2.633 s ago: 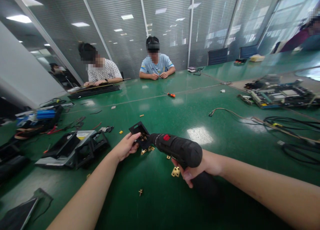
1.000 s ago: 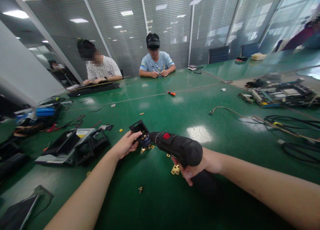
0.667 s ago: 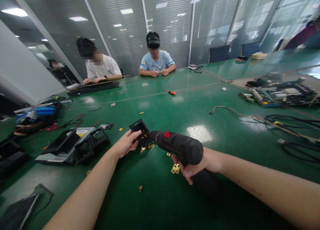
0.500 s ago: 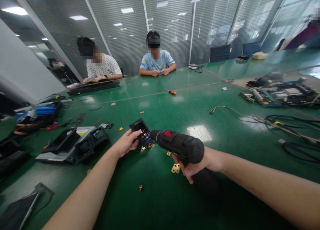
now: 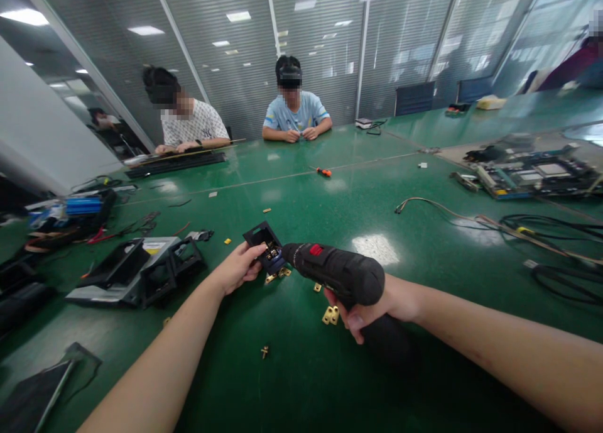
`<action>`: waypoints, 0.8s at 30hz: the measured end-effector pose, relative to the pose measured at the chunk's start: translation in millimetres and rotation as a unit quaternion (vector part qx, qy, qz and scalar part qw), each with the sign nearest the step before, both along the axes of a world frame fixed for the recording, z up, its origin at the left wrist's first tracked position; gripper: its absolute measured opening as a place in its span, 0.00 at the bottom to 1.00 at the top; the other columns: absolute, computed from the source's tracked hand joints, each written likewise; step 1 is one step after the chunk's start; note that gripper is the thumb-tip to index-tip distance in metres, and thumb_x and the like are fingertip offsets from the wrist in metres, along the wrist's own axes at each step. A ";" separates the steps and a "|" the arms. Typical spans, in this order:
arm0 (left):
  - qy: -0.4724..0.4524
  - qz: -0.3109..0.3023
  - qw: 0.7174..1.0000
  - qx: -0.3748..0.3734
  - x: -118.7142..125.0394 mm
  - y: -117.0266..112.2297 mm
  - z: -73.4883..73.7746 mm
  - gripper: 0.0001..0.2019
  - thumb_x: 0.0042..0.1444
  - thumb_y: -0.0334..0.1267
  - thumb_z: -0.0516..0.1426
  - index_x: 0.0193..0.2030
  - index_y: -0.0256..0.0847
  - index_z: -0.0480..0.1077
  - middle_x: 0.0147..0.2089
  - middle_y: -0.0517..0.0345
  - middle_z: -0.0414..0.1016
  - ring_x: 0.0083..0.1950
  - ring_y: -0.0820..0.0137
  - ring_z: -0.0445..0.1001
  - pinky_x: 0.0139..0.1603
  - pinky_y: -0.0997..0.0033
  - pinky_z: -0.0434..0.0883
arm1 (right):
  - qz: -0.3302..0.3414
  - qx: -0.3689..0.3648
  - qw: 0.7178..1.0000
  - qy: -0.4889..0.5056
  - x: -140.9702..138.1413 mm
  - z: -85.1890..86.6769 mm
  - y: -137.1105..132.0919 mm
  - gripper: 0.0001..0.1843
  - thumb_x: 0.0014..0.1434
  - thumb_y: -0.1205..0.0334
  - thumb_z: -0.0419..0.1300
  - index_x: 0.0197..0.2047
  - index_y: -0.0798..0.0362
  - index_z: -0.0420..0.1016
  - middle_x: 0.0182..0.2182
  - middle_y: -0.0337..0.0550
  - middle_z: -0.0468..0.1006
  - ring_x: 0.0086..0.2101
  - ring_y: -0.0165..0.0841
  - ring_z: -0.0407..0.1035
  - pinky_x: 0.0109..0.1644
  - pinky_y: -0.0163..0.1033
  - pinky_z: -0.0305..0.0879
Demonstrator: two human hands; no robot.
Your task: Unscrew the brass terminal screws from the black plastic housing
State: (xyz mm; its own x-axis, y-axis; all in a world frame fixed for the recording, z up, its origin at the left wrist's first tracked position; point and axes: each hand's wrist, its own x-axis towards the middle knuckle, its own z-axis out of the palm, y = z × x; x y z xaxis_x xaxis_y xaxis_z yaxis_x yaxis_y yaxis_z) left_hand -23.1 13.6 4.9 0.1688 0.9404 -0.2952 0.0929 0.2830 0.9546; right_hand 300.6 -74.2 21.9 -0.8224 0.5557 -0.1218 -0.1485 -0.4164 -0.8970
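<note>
the left hand (image 5: 238, 269) pinches a black bracket (image 5: 262, 239) by its near edge, thumb on top and fingers curled underneath, and holds it tilted just above the table (image 5: 330, 197). small brass fittings show inside the bracket. the right hand (image 5: 377, 307) is wrapped tight round the handle of a power screwdriver (image 5: 336, 273) (black, with a red switch on top). the tool's nose points left and meets the brass fittings in the bracket; the bit itself is hidden there. both forearms reach in from the bottom edge.

just under the bracket a couple of loose brass pieces (image 5: 282, 273) lie on the green top. a brass hinge plate (image 5: 330, 315) lies just beside the right thumb, and a small brass part (image 5: 264, 351) lies nearer the person, between the two arms.

to the left, near the left forearm, sits a black casing (image 5: 136, 273) with open frames. well beyond it is a blue part (image 5: 80, 205) among red and black wires. to the right lie loose cables (image 5: 541, 229), and past them circuit boards (image 5: 532, 172). an orange-handled screwdriver (image 5: 323, 171) lies alone mid-table.

at the far side two people sit. a person in a pale blue shirt (image 5: 296, 112) rests both hands together on the table, and a person in a white patterned shirt (image 5: 193, 126) leans over a long black panel (image 5: 174, 164).
</note>
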 end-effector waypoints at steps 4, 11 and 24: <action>-0.001 -0.004 1.000 0.001 -1.8 0.8 -1.4 0.20 0.56 0.50 0.67 0.43 0.42 0.65 0.19 0.69 0.61 0.17 0.79 0.55 0.17 0.82 0.47 | 0.016 0.013 1.000 0.019 -0.5 1.8 1.2 0.27 0.45 0.63 0.79 0.44 0.56 0.70 0.24 0.35 0.79 0.21 0.30 0.75 0.26 0.34 0.77; -0.001 -0.004 1.000 0.005 -1.8 1.3 -2.7 0.19 0.56 0.50 0.67 0.42 0.42 0.65 0.20 0.70 0.60 0.17 0.79 0.55 0.17 0.82 0.48 | 0.016 0.013 0.999 0.028 -1.8 3.7 1.0 0.27 0.46 0.64 0.79 0.43 0.57 0.70 0.24 0.37 0.80 0.21 0.30 0.76 0.25 0.33 0.77; -0.005 -0.014 1.000 0.009 -2.0 2.0 -3.5 0.19 0.56 0.51 0.67 0.41 0.43 0.64 0.19 0.71 0.59 0.16 0.79 0.53 0.17 0.82 0.46 | 0.010 -0.001 1.000 0.007 -0.9 9.6 -0.9 0.26 0.44 0.63 0.80 0.41 0.56 0.70 0.23 0.36 0.79 0.21 0.29 0.75 0.26 0.33 0.76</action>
State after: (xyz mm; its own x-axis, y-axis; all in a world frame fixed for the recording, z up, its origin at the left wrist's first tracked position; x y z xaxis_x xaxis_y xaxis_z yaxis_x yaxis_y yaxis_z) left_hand -25.1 15.6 1.4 0.1987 0.9401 -0.2769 0.0916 0.2634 0.9603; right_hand 299.7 -75.1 31.5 -0.8346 0.5396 -0.1108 -0.1536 -0.4210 -0.8940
